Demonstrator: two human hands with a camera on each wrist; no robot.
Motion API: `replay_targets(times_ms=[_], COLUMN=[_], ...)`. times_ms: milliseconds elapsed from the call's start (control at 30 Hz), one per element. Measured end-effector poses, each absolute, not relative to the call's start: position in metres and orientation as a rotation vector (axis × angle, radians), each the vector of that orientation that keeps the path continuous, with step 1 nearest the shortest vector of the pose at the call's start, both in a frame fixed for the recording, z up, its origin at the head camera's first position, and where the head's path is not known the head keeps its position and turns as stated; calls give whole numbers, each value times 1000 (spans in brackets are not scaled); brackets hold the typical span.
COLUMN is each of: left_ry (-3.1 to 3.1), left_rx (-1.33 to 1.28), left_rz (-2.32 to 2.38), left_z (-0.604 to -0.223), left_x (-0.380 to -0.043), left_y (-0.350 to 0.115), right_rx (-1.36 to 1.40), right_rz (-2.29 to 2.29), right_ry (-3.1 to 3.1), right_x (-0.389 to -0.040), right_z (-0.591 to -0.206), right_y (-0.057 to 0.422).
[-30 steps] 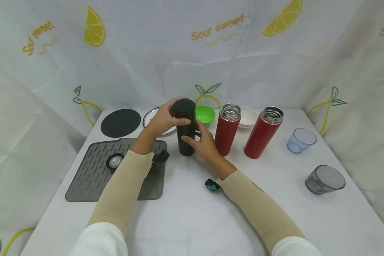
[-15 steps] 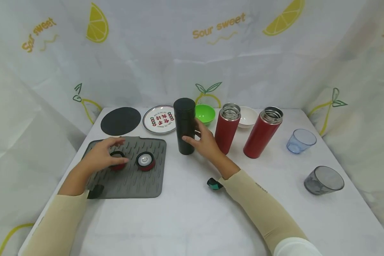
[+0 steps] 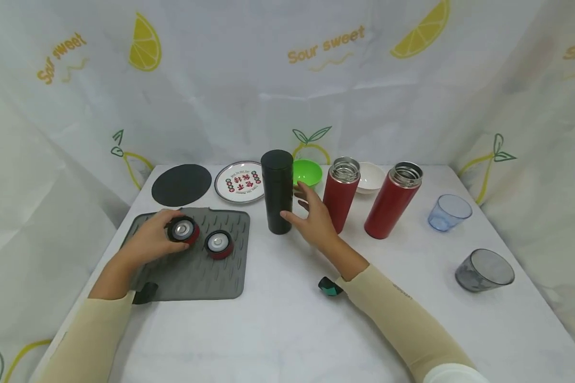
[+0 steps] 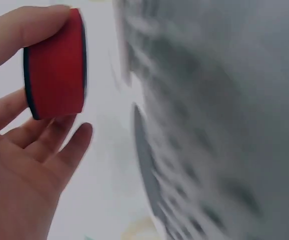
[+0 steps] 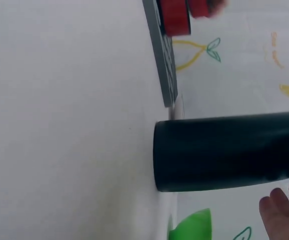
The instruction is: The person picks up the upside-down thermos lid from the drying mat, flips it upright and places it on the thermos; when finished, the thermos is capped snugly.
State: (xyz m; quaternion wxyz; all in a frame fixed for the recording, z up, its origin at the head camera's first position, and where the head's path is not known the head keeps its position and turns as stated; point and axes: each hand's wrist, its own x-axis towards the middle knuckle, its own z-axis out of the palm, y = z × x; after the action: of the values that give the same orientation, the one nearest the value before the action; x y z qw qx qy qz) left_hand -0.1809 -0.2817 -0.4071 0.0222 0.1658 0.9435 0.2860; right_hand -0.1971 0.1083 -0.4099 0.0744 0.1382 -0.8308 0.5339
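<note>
Gripping a red lid (image 3: 183, 230), left hand (image 3: 149, 240).

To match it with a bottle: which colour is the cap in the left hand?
Red, with a dark rim; the cap shows best in the left wrist view.

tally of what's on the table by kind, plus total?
Flasks: 3, one black, two red
Red lids: 2, one held in the left hand at, one on the grey mat at
Bowls: 2, green, white
Cups: 2, blue, grey
Plate: 1
Mats: 2, grey, black round
Total: 12
</note>
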Motion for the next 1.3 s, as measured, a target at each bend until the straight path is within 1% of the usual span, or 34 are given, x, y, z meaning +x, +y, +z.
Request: replay_targets(times_ms=[100, 200, 367, 467, 567, 700, 767, 800, 967, 1033, 1167, 1300], left_ry=[2925, 2918, 2958, 2962, 2918, 2903, 2921, 2923, 2751, 2625, 2374, 2220], left_rx=[646, 838, 1278, 1500, 1635, 1712, 1647, 1556, 773, 545, 369, 319], left_rz=[989, 1054, 960, 905, 965, 1014, 1028, 1055, 1293, 1374, 1536, 1682], left_z=[-396, -387, -381, -382, -385, -390, -391, -391, -380, -375, -368, -363], left_x=[-179, -177, -169, -163, -161, -161, -160, -159, -153, -154, -160, -162], left_y=[-250, -212, -149, -120, -99, -82, -79, -78, -71, -68, -64, -60], right_rx=[458, 495, 553, 583, 594, 543, 504, 492, 499, 536, 647, 680], right_rz=[1603, 1682, 1874, 1948, 1970, 2003, 2028, 2035, 1937, 1895, 1841, 1755], right_ry=[-2430, -2408, -2441, -2456, -2444, -2391, -2361, -2342, -2285, -2253, -2196, -2177], right_x=[-180, -164, -146, -138, -134, -133, -134, -134, -136, -136, -130, -124], right_z=[-410, -409, -408, -410, -412, -415, -416, -415, -412, -410, -393, -378], right_y=[117, 124, 127, 126, 124, 124, 126, 128, 137, 138, 132, 130])
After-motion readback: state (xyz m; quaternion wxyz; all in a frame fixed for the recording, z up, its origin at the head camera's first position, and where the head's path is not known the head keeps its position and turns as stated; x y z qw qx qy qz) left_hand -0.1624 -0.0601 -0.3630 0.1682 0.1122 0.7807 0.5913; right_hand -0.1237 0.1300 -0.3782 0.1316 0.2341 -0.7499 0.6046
